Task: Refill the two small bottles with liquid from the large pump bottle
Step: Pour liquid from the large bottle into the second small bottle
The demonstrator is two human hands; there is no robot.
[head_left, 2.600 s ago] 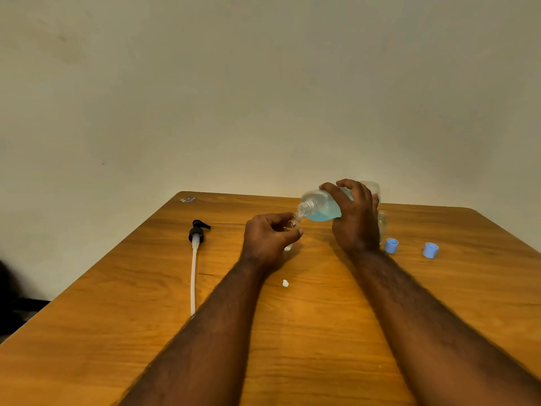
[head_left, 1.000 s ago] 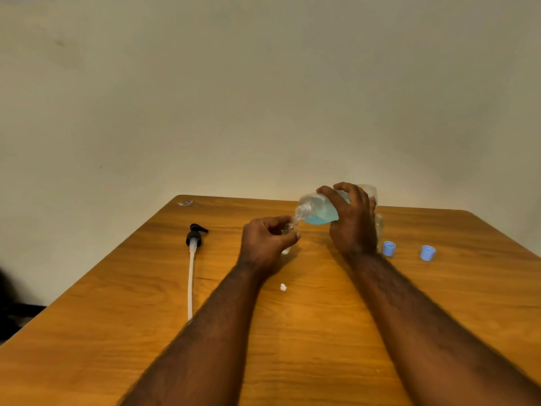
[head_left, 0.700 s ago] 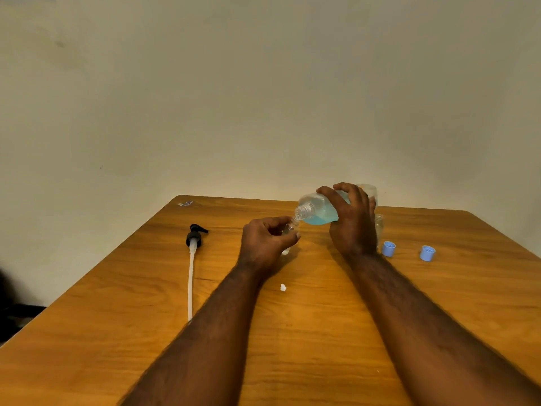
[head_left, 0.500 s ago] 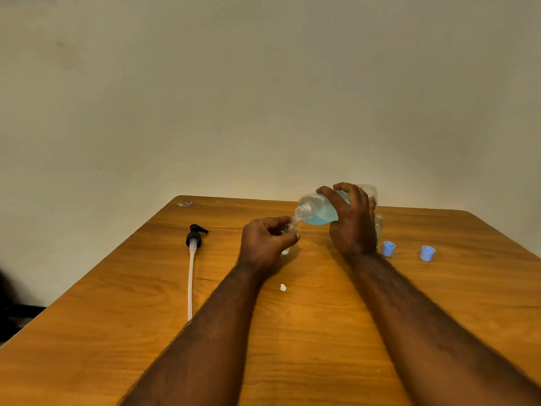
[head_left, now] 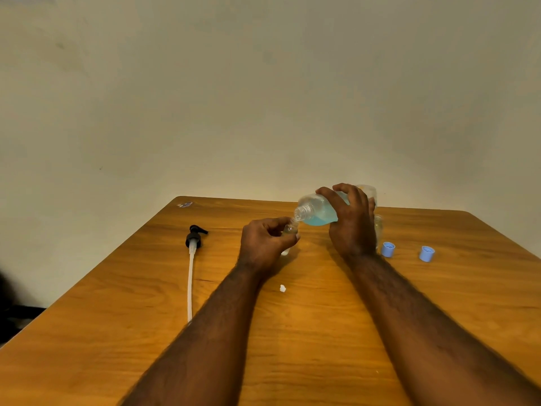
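My right hand (head_left: 352, 227) grips the large clear bottle (head_left: 317, 211), which holds blue liquid and is tipped almost level, its open neck pointing left. My left hand (head_left: 265, 244) holds a small clear bottle (head_left: 288, 233) upright, its mouth right under the large bottle's neck. The second small bottle (head_left: 378, 227) stands on the table just behind my right hand, partly hidden by it.
The black pump head with its long white tube (head_left: 191, 265) lies on the wooden table (head_left: 117, 332) to the left. Two blue caps (head_left: 388, 249) (head_left: 426, 253) sit at the right. A small white scrap (head_left: 282, 288) lies between my forearms. A plain wall rises behind.
Almost nothing differs. Both hands keep the same hold, with the large bottle tipped over the small one; the view has shifted very slightly.
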